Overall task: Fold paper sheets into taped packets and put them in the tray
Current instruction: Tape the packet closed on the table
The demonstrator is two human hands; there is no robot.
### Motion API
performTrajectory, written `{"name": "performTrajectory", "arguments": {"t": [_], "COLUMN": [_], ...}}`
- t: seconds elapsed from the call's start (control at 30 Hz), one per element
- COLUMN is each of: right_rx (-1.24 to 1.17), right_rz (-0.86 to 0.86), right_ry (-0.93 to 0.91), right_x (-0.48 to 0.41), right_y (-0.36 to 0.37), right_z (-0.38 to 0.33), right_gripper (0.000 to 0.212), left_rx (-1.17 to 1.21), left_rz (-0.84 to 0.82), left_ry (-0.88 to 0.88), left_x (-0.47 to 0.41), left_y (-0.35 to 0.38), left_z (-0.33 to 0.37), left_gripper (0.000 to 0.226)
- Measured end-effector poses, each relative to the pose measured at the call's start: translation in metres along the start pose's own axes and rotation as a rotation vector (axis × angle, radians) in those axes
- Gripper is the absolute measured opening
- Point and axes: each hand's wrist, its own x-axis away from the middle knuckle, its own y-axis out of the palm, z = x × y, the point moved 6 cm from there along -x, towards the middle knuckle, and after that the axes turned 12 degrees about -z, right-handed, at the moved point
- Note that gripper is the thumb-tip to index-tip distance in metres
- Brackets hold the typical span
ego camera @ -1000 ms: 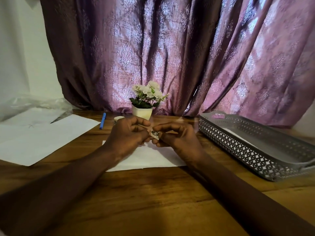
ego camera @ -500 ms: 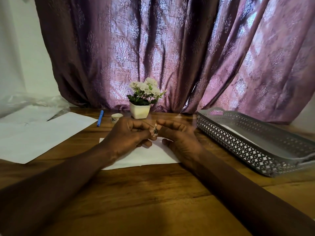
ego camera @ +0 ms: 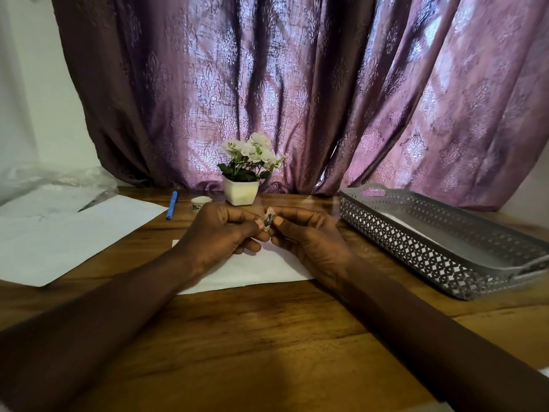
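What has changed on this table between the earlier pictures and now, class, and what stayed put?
Very little. The left hand and right hand still pinch the small pale piece between them above the folded sheet, raising it slightly so it shows more. Nothing was taken up or let go. The tray, pen and flower pot stayed put.

A folded white sheet lies flat in the middle, a small pale, dark-marked scrap is pinched upright just above it between the left hand and the right hand, loose white sheets lie flat at the left, and the grey lattice-walled tray at the right holds a white packet.
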Motion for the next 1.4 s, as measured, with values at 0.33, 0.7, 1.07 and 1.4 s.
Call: {"name": "performTrajectory", "arguments": {"t": [0.33, 0.7, 1.07, 1.4], "right_rx": [0.0, 0.722, 1.134, 1.153], "right_rz": [0.037, 0.258, 0.29, 0.284], "right_ry": [-0.025, -0.004, 0.161, 0.185], "right_x": [-0.003, -0.006, -0.001, 0.001], "right_y": [-0.006, -0.073, -0.099, -0.098], "right_z": [0.001, -0.027, -0.016, -0.012], "right_gripper": [0.017, 0.008, 0.01, 0.008], "left_rx": [0.015, -0.523, -0.701, -0.66], "left_rz": [-0.021, -0.118, -0.132, -0.152], "left_ry": [-0.009, 0.13, 0.185, 0.153], "left_x": [-0.001, -0.008, -0.014, -0.015], "left_y": [0.002, 0.013, 0.019, 0.017], "left_z": [-0.002, -0.004, -0.007, -0.012], "left_gripper": [0.017, 0.01, 0.012, 0.014]}}
